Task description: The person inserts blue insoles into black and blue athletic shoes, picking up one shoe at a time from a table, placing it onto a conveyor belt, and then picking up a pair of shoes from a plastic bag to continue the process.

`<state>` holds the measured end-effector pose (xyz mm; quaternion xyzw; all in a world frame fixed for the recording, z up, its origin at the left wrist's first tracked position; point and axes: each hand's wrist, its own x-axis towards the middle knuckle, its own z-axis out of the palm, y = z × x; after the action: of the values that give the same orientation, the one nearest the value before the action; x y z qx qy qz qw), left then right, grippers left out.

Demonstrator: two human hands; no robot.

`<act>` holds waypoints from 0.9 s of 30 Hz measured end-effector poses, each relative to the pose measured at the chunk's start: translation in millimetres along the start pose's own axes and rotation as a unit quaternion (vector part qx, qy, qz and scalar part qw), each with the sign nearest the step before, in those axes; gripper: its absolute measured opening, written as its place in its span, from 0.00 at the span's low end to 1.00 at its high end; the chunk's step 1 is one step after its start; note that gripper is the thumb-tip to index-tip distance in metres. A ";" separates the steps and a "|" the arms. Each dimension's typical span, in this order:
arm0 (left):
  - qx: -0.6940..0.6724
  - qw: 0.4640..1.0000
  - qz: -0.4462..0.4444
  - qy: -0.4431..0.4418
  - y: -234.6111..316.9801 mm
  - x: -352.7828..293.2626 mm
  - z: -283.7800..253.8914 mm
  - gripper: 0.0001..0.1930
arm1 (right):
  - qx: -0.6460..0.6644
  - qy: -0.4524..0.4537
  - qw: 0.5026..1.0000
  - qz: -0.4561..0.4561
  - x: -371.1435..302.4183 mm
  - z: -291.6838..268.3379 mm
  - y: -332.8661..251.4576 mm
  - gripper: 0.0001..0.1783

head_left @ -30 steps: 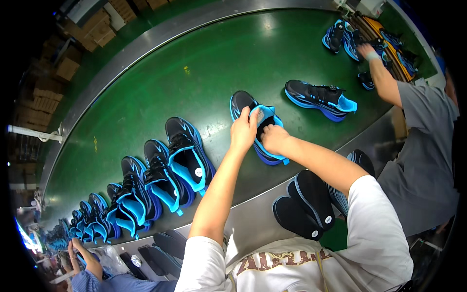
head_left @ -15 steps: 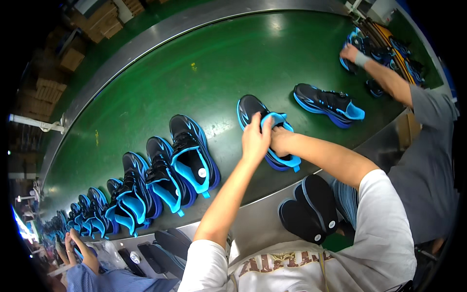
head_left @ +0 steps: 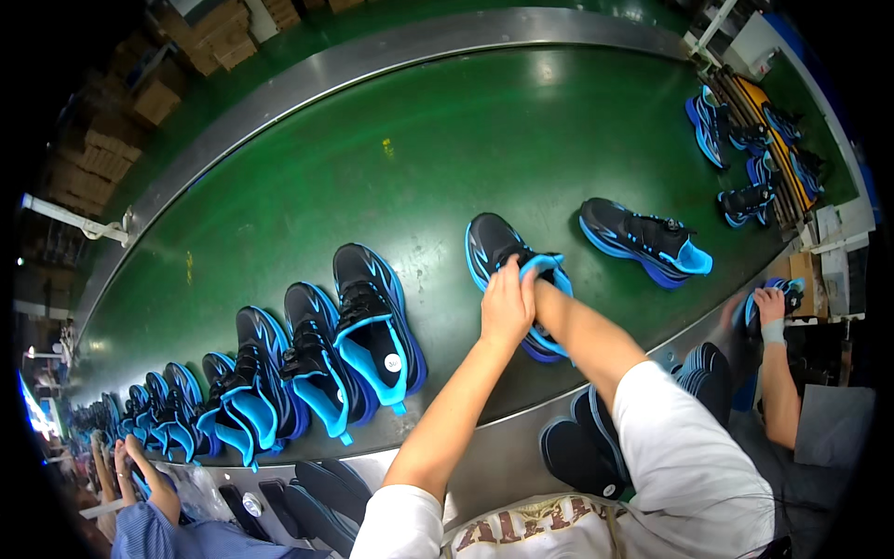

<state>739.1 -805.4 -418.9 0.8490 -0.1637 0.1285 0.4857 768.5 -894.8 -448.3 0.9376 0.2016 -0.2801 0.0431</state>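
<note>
While both hands press down on it, the black and blue shoe (head_left: 507,265) sits on the green belt (head_left: 372,158), right in front of the person. The left hand (head_left: 507,307) lies on top of the shoe's opening, with its fingers curled over the bright blue collar. The right hand (head_left: 540,296) is tucked in just beside it, mostly hidden behind the left one, so I cannot tell how its fingers are set. The shoe's toe points away from the person, and its heel end is under the hands. The top of the shoe looks soft and dark, with thin blue lines on it, and the sole edge is a smooth blue.

To the right, apart from the hands, another shoe (head_left: 647,240) lies sideways on the belt. To the left, a row of shoes (head_left: 307,359) of the same kind stands close together, with their blue tongues sticking up. The belt is flat, a bit shiny, and has a silver metal rim (head_left: 521,433) along its edge. Dark flat soles (head_left: 577,456) lie below the rim, near the person's white sleeve (head_left: 689,456). On the far right, another person's hand (head_left: 771,306) rests on a blue shoe. More shoes sit on a rack (head_left: 754,158) beyond that. Brown boxes (head_left: 200,37) are stacked past the belt.
</note>
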 end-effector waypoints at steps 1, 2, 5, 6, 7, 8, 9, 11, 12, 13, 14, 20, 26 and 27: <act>-0.016 1.000 -0.012 0.010 1.9 2.5 -0.8 0.16 | -0.014 -0.006 1.000 -0.010 -5.8 -10.7 1.7 0.25; -0.037 0.999 -0.011 0.020 1.5 0.8 -0.8 0.18 | -0.023 -0.012 0.999 -0.020 -16.5 -18.6 -0.4 0.25; -0.088 0.992 -0.056 0.069 0.8 2.4 -0.2 0.21 | -0.025 -0.089 0.994 -0.051 -59.7 -51.3 -8.7 0.25; -0.073 0.994 -0.017 0.084 -2.5 4.1 1.5 0.21 | -0.009 -0.141 0.988 -0.060 -72.4 -61.4 -9.9 0.25; -0.070 0.992 -0.015 0.107 -1.7 6.1 -0.9 0.18 | 0.008 -0.193 0.979 -0.070 -84.3 -72.2 -12.3 0.26; -0.056 0.995 -0.022 0.074 -4.7 6.8 -4.5 0.16 | 0.024 -0.243 0.966 -0.081 -96.3 -83.1 -14.2 0.28; -0.044 0.998 -0.024 0.038 -5.6 8.5 -6.1 0.14 | 0.044 -0.291 0.952 -0.088 -105.3 -86.9 -13.7 0.32; -0.045 0.998 -0.019 -0.041 -5.2 7.0 -5.1 0.16 | 0.048 -0.256 0.963 -0.069 -115.8 -80.7 -18.6 0.35; -0.035 0.998 -0.012 -0.059 3.3 8.3 -7.6 0.18 | 0.052 -0.242 0.967 -0.058 -117.6 -75.9 -19.5 0.36; -0.025 0.997 -0.005 -0.078 11.2 9.7 -10.5 0.19 | 0.056 -0.227 0.971 -0.048 -120.0 -69.4 -20.2 0.36; -0.020 0.996 -0.017 -0.090 15.5 11.6 -13.7 0.24 | 0.074 -0.128 0.988 -0.043 -126.8 -54.5 -17.8 0.27; 0.012 0.993 0.010 -0.121 20.9 -7.4 -27.8 0.21 | 0.240 0.482 0.842 -0.021 -177.7 36.7 -38.0 0.09; 0.052 0.994 0.050 -0.077 44.0 -32.8 -31.0 0.16 | 0.300 0.483 0.823 -0.007 -202.3 53.4 -46.9 0.10; 0.063 0.995 0.061 -0.055 35.9 -29.1 -28.0 0.13 | 0.317 0.485 0.815 -0.012 -203.7 46.8 -43.1 0.10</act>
<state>696.4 -793.7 -387.9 0.8721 -0.2333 0.1210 0.4127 572.2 -936.6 -375.7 0.9113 0.1080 0.1616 -0.3630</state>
